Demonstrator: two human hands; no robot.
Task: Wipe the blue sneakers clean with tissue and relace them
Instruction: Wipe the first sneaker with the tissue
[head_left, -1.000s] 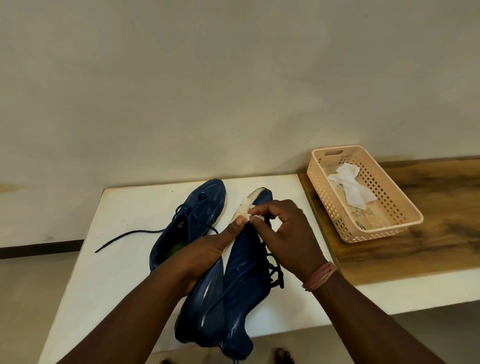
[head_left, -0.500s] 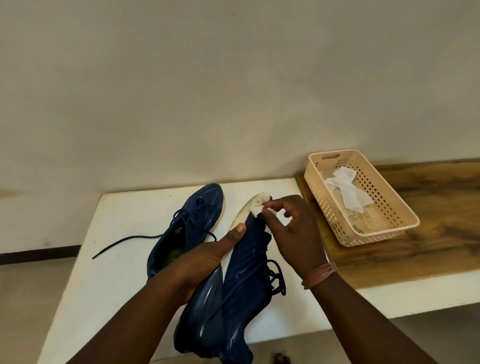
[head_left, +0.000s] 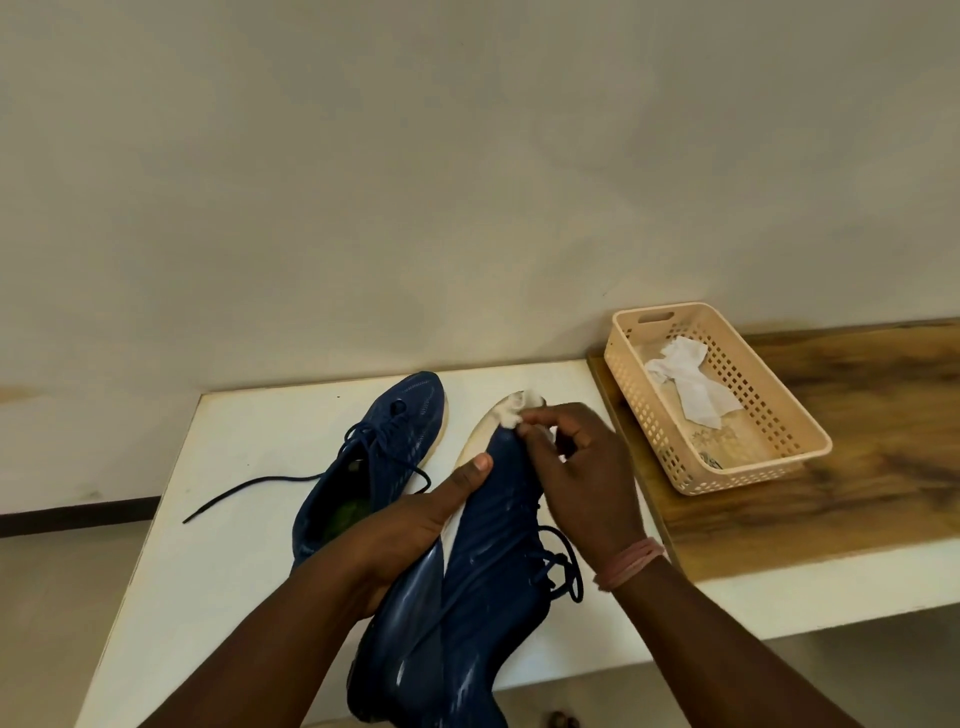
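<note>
— Wiping at the toe right now: the right hand (head_left: 582, 467) pinches a small wad of tissue (head_left: 514, 408) in curled fingers and presses it on the pale sole edge at the tip of the held sneaker (head_left: 483, 571).

— And the left hand (head_left: 410, 530)?

— Cradling that sneaker from below, thumb laid along its side, heel tipped toward the camera over the near edge of the white table (head_left: 249, 597).

— How far along, would you say?

— Midway through cleaning at best. I can't tell how clean this one is; pale streaks show on its upper. Its laces (head_left: 558, 566) hang loose.

— The other one?

— The second sneaker (head_left: 384, 452) lies on the table just beside it, one lace end (head_left: 249, 493) trailing left, so relacing looks undone. Crumpled tissue (head_left: 685, 382) sits in the perforated basket (head_left: 763, 457) on the wooden board (head_left: 857, 467).
</note>
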